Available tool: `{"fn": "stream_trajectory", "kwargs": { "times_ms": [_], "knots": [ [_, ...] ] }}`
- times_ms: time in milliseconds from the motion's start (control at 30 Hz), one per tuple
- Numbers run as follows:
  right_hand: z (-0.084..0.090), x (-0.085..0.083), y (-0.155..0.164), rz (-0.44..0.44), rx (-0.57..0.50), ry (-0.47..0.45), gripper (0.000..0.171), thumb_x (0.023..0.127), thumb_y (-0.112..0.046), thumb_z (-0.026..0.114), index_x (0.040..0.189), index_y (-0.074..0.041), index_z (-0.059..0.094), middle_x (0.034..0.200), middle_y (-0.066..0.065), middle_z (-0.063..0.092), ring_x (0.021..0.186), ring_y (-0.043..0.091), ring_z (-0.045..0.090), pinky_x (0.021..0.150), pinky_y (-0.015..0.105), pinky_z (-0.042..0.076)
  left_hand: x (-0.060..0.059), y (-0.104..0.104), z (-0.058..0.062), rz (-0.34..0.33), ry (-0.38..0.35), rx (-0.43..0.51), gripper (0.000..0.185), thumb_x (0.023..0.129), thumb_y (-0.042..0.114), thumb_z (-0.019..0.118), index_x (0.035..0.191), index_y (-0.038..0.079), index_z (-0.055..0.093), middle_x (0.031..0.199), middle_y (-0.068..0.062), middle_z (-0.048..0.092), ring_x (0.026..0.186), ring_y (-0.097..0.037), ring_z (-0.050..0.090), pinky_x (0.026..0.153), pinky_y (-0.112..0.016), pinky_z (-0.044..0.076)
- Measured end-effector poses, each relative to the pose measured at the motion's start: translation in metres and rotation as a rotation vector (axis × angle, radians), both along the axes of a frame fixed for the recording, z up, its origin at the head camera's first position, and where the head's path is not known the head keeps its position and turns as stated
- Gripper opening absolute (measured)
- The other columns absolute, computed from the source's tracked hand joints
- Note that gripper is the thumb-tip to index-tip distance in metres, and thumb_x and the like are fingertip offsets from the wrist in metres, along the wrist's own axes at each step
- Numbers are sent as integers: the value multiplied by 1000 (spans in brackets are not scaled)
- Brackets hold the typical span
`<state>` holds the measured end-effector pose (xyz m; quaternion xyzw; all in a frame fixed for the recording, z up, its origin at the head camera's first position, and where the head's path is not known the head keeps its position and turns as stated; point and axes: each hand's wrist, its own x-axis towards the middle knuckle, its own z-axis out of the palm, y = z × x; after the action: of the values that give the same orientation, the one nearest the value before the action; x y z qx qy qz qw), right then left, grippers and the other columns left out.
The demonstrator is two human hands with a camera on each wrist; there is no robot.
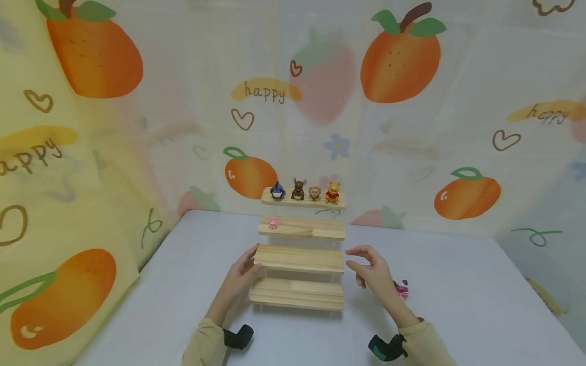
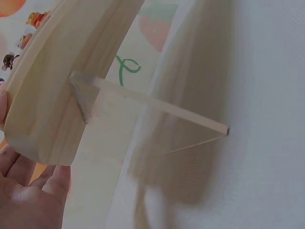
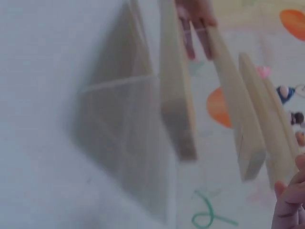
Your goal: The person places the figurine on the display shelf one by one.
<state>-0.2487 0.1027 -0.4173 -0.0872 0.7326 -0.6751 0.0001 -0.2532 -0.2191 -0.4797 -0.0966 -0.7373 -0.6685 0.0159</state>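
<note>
A light wooden tiered shelf stand [image 1: 299, 259] with several planks on clear supports stands on the table. My left hand [image 1: 241, 269] holds the left end of the second plank from the front, thumb at the front and fingers behind. Beside the right end of that plank is my right hand [image 1: 372, 267], fingers bent, a small gap from the wood and nothing in its grasp. On the top plank sit a blue donkey figurine [image 1: 277, 191], a brown eared figurine [image 1: 298, 190], a tan figurine [image 1: 314, 192] and a yellow bear figurine [image 1: 332, 194]. A pink figurine [image 1: 272, 223] occupies the plank below, at left.
A pink and dark figurine [image 1: 402, 289] lies on the white table [image 1: 458, 305], partly hidden by my right forearm. Fruit-printed cloth [image 1: 192, 101] hangs behind the table and along its left side.
</note>
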Motion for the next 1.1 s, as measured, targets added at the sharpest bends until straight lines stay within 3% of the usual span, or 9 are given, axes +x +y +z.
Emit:
{"fn": "stream_trajectory", "kwargs": {
  "times_ms": [167,367,467,600,833,1100],
  "knots": [
    [-16,4,30,-63,34,17,30,84,-7,63,110,2,51,110,11,55,41,10,42,37,23,38,1,-1,2,0,-7,-7,58,89,22,57,140,11,30,140,-9,31,124,-27,33,99,-41,29],
    [-27,15,60,-102,106,73,27,84,-11,63,107,-2,52,105,8,57,39,14,41,30,32,33,0,-1,4,-9,-5,0,58,90,21,57,140,10,30,140,-9,31,124,-29,32,100,-42,27],
    [-32,20,72,-115,142,98,25,85,-9,62,106,0,53,100,6,59,39,16,43,35,32,38,0,0,3,-7,3,2,58,90,21,56,140,9,30,140,-10,31,124,-29,33,99,-42,28],
    [-39,26,85,-145,164,35,25,85,-9,62,106,2,53,101,6,60,41,13,44,39,24,41,-1,0,-1,-1,17,10,58,89,20,57,139,6,30,140,-11,31,123,-30,34,98,-41,30],
    [-52,37,103,-185,188,-59,29,84,-6,61,107,8,51,109,24,54,40,10,40,34,23,37,1,0,-3,1,7,16,57,89,20,57,139,8,31,140,-10,31,123,-29,34,98,-40,31],
    [-67,38,110,-199,198,-123,33,83,-12,64,108,5,53,109,17,55,43,8,41,36,23,38,0,0,1,-3,-2,5,59,89,22,57,139,8,30,141,-10,29,123,-29,34,98,-41,30]
  ]
}}
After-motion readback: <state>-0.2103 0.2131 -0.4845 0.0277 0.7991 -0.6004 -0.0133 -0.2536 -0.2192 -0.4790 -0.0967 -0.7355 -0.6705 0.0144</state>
